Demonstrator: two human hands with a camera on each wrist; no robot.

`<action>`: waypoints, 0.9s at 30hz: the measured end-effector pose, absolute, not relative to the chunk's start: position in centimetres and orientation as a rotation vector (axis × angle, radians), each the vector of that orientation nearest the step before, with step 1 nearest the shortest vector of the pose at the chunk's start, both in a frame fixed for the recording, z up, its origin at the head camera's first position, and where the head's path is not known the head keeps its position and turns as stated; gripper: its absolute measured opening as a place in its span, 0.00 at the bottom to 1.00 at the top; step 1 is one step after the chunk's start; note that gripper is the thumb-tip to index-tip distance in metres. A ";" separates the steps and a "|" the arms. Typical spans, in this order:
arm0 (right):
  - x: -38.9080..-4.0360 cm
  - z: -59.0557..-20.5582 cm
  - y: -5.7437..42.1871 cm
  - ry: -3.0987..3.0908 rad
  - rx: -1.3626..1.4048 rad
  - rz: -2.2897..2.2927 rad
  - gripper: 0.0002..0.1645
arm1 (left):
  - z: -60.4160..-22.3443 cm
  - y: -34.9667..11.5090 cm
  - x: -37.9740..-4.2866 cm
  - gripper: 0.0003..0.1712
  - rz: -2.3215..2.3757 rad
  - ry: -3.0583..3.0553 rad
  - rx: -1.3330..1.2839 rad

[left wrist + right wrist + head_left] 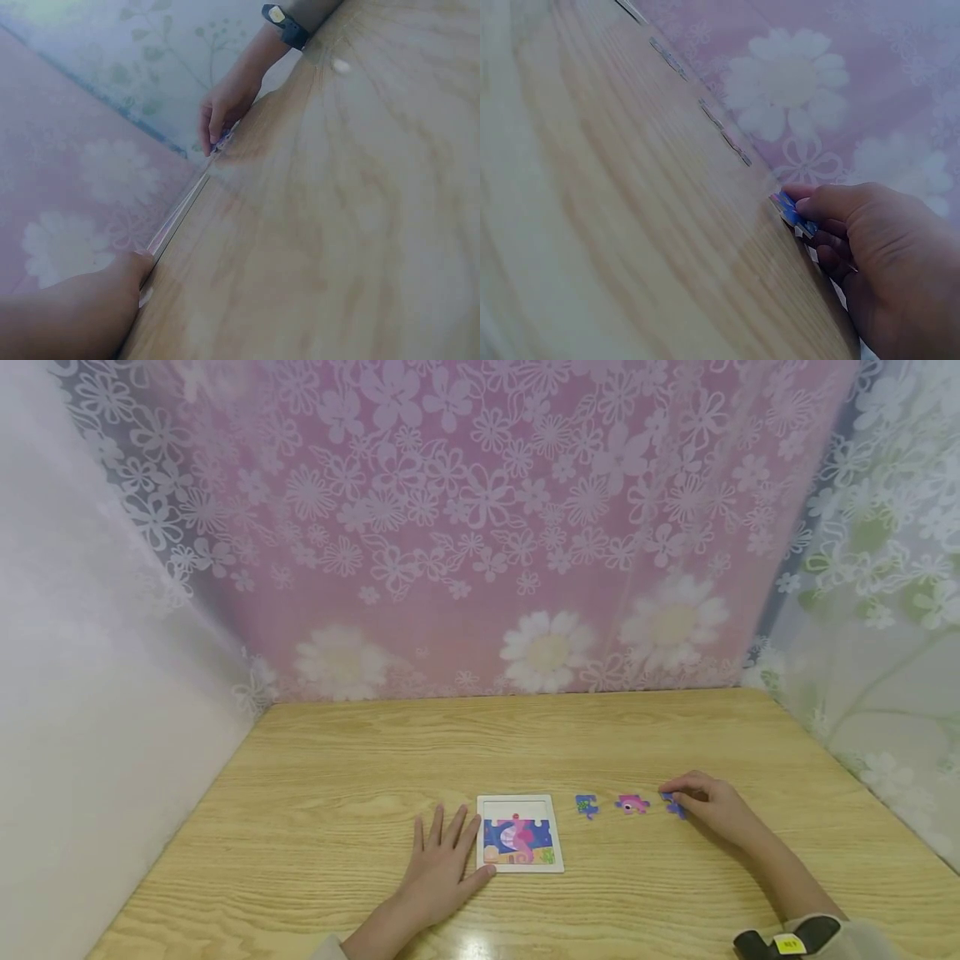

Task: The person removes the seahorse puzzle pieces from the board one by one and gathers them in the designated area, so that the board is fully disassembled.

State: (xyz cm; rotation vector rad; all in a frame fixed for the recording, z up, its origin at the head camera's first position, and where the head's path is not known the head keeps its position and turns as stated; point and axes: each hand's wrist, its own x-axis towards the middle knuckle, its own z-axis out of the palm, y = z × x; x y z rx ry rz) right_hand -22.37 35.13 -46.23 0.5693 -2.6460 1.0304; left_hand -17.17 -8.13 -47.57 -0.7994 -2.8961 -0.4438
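My left hand (438,877) lies flat on the table with fingers spread, its thumb and forefinger against the left side of a white square puzzle tray (520,867). Joined pieces showing part of a pink seahorse on blue (517,839) fill the tray's lower part; its upper strip shows bare. Off to the right, my right hand (712,806) pinches a blue puzzle piece (791,214) between thumb and fingers, tilted up from the wood in the right wrist view. Left of that hand lie a pink puzzle piece with an eye (632,804) and a blue-and-green puzzle piece (587,806).
The wood-grain table (337,777) runs back to a pink flowered curtain (517,527). Pale cloth (97,652) hangs on the left, and a leaf-patterned curtain (900,693) on the right. A black band (787,940) sits around the right wrist.
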 end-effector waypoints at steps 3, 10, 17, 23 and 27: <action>-21.8 -45.4 34.5 -2.643 0.577 1.015 0.09 | -47.6 -8.1 -17.2 0.42 -0.434 -2.897 -0.796; -20.7 -43.7 33.2 -2.640 0.582 0.998 0.09 | -47.5 -8.1 -17.2 0.42 -0.448 -2.892 -0.796; -22.3 -46.2 35.0 -2.648 0.568 0.967 0.10 | -47.6 -8.1 -17.2 0.42 -0.447 -2.888 -0.797; -22.6 -46.5 35.3 -2.639 0.581 0.967 0.09 | -47.6 -8.1 -17.2 0.42 -0.446 -2.888 -0.800; -22.6 -46.6 35.2 -2.636 0.585 0.968 0.09 | -47.6 -8.1 -17.2 0.42 -0.452 -2.883 -0.801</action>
